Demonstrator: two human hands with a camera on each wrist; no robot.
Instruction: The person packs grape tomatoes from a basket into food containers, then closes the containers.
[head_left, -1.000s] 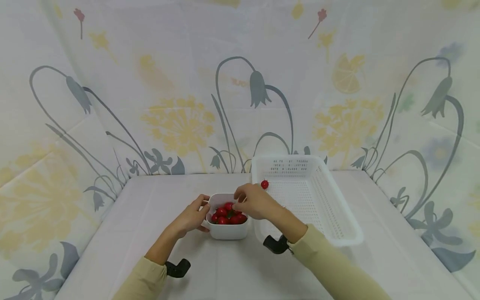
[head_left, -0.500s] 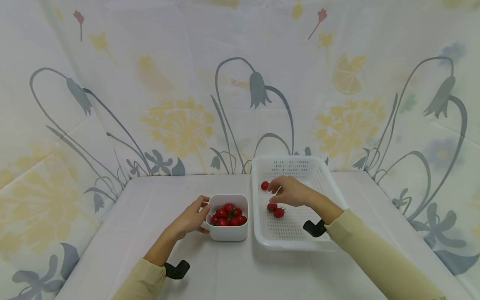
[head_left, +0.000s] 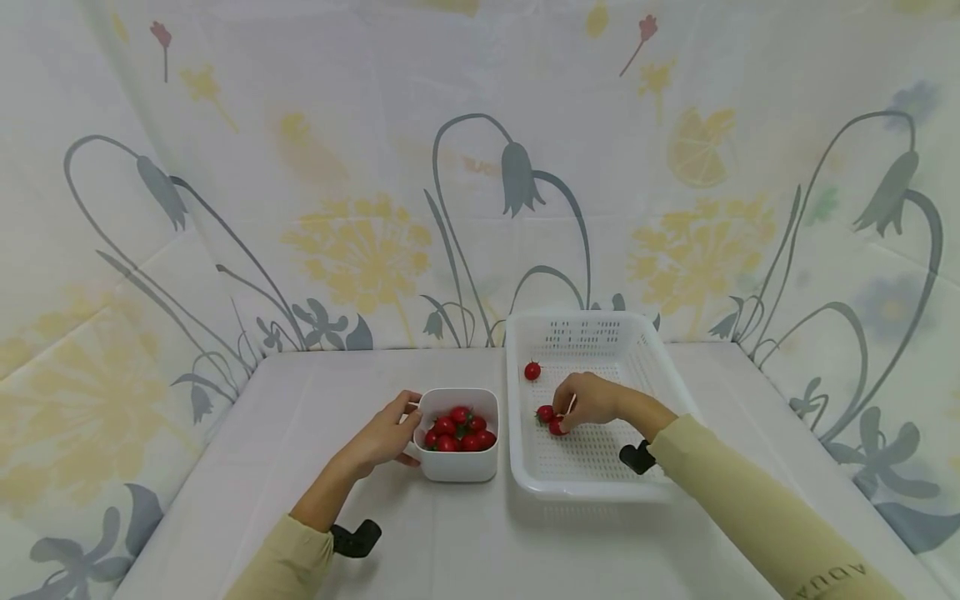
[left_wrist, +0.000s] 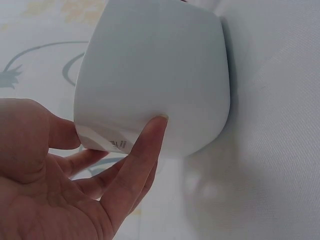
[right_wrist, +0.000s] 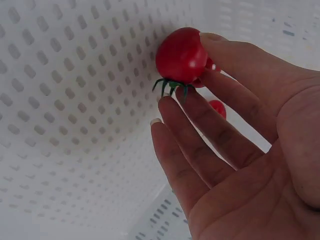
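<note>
In the head view, my left hand [head_left: 386, 433] rests against the left side of a white square container [head_left: 459, 468] filled with several cherry tomatoes [head_left: 447, 425]. Up close in the left wrist view, its thumb lies at the rim and one extended finger [left_wrist: 145, 150] touches the smooth wall. Inside the white perforated basket [head_left: 600, 490], my right hand [head_left: 592, 398] pinches a red cherry tomato [right_wrist: 181, 55] with thumb and fingers, its green stem turned toward the fingertips. Another cherry tomato [head_left: 545, 413] touches or nearly touches it, and a third cherry tomato [head_left: 532, 371] lies farther back.
The basket stands right beside the container, reaching back to the flower-printed cloth backdrop [head_left: 375, 167]. A white cloth covers the table [head_left: 450, 542]. A black wrist camera [head_left: 356, 539] sits under the left wrist, another black camera [head_left: 637, 457] under the right.
My right hand has gone from above the container rightward into the basket, then down onto a cherry tomato at the front of the group. The left hand has stayed against the container.
</note>
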